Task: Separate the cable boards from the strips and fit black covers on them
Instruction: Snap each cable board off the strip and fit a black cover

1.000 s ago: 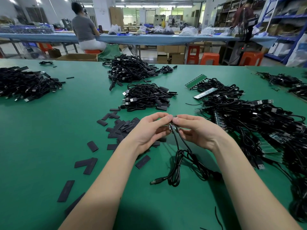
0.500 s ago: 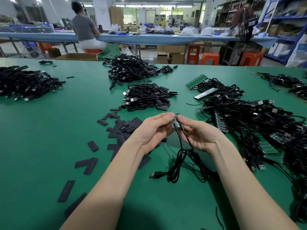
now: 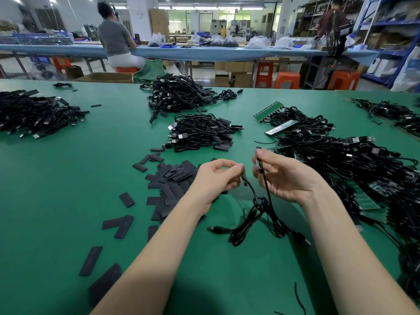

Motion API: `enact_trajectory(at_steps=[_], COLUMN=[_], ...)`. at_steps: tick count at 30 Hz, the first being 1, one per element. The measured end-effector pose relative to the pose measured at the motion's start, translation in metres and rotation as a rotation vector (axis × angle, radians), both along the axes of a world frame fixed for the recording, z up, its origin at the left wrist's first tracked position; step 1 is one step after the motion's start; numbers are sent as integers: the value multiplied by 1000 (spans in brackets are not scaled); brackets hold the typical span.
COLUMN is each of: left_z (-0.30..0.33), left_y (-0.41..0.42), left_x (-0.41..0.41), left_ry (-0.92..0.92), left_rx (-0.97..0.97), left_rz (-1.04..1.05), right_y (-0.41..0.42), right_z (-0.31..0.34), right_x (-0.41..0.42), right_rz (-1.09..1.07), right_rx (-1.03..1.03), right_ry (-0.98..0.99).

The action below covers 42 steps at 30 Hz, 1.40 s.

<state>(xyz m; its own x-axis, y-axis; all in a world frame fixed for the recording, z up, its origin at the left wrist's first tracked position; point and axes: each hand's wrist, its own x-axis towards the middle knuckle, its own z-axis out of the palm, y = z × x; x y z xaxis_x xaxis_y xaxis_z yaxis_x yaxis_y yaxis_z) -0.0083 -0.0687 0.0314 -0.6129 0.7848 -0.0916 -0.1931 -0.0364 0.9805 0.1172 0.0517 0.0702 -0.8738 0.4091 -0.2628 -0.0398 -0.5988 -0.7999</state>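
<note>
My left hand [image 3: 217,178] pinches a small cable board [image 3: 243,179] at its fingertips. My right hand [image 3: 281,176] holds a second small board [image 3: 258,159] upright between thumb and fingers. The two boards are apart, with a gap between them. A black cable [image 3: 256,214] hangs from each board, and the cables coil on the green table [image 3: 68,183] below my hands. Loose flat black covers [image 3: 169,178] lie in a pile just left of my left hand. Green board strips [image 3: 268,110] with cables attached lie at the right.
Heaps of black cables with covers lie ahead [image 3: 202,133], further back [image 3: 179,94] and at far left [image 3: 34,114]. A big tangle of cables on strips [image 3: 354,169] fills the right side. Single covers [image 3: 91,260] are scattered near the front left. A person sits at a bench behind.
My hands were together on one joined piece. They have moved apart, and each now holds its own board. The cables have shifted on the table.
</note>
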Motion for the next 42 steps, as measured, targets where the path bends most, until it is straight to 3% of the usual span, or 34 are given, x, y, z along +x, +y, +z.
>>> enact_trajectory(at_steps=[4, 8, 11, 14, 16, 23, 30, 33, 38, 42], left_z=[-9, -9, 0, 12, 17, 19, 19, 15, 15, 23], left_y=[3, 4, 2, -4, -8, -13, -17, -15, -13, -14], left_x=[3, 2, 1, 4, 7, 5, -5, -5, -1, -2], left_ry=[432, 547, 456, 116, 28, 277, 88, 248, 483, 491], left_rx=[-199, -231, -166, -115, -192, -347, -189, -260, -384, -296], left_rz=[-3, 73, 18, -251, -403, -551, -441, -396, -435, -437], right_y=[0, 1, 2, 3, 4, 5, 7, 5, 4, 1], right_z=[6, 11, 13, 11, 9, 1, -1, 3, 13, 18], right_x=[3, 8, 6, 0, -1, -1, 2, 4, 10, 11], right_rz=[58, 113, 62, -54, -111, -164, -163, -109, 68, 135], right_rx=[74, 83, 188, 214, 209, 277, 412, 435, 283, 285], right_ry=[4, 39, -13, -25, -18, -48, -181, -212, -81, -17])
